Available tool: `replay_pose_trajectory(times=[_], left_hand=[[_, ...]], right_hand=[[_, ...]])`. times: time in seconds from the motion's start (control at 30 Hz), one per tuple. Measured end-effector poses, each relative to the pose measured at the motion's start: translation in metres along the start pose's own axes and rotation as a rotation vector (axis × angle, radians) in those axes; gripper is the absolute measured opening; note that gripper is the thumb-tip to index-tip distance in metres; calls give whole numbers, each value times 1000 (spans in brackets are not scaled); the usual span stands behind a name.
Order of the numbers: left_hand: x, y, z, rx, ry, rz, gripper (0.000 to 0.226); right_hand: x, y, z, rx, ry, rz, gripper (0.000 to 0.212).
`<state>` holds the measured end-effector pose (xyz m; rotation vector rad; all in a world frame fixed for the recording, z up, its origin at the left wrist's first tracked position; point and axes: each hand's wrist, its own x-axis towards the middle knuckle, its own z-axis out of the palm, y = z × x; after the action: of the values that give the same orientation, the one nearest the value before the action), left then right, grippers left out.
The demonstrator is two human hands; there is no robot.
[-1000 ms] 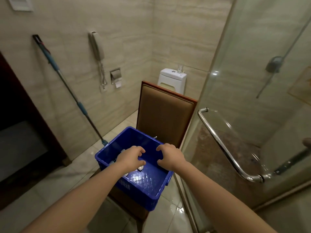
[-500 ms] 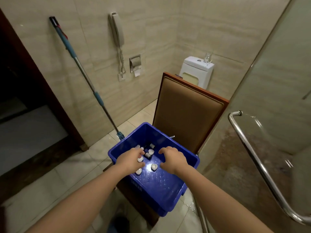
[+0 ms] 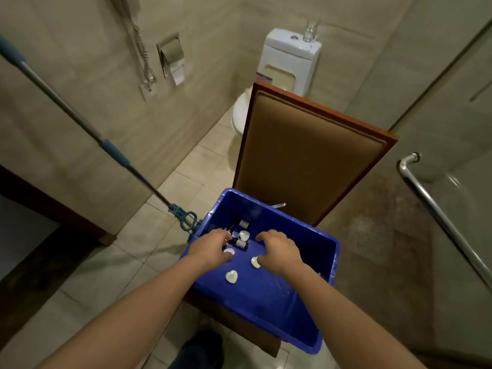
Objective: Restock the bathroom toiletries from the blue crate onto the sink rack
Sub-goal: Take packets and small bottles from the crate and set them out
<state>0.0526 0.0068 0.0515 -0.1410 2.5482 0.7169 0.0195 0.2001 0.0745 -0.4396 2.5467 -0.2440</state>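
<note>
- On the chair [image 3: 306, 155] seat, in the head view, the blue crate [image 3: 279, 217] held small bottles [image 3: 241, 244] and white heart-shaped pieces [image 3: 231, 276] loose on its floor.
- The left hand [image 3: 210, 249] reached over the bottles with its fingers curled. Whether they gripped one could not be told.
- The right hand [image 3: 279, 251] hung curled beside a heart piece, its grip equally unclear.
- Restocking looked barely begun: the toiletries lay in the crate and the sink rack was out of view.

The left grip [image 3: 210, 246] covers some of the small bottles [image 3: 241, 244] in the blue crate [image 3: 292, 222] — whether it holds one cannot be told, and their labels are too small to read. The mop handle [image 3: 66, 107] and wall phone [image 3: 130, 6] run off the left and top edges.
</note>
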Motion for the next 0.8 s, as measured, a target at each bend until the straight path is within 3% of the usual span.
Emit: replay_pose_trajectory(times=[0.5, 0.8], left_hand=[[75, -61, 61, -71, -252, -80, 53], [129, -85, 105, -159, -216, -208, 49]], right_hand=[[67, 7, 77, 108, -134, 192, 52], [147, 25, 126, 100, -178, 142, 48]])
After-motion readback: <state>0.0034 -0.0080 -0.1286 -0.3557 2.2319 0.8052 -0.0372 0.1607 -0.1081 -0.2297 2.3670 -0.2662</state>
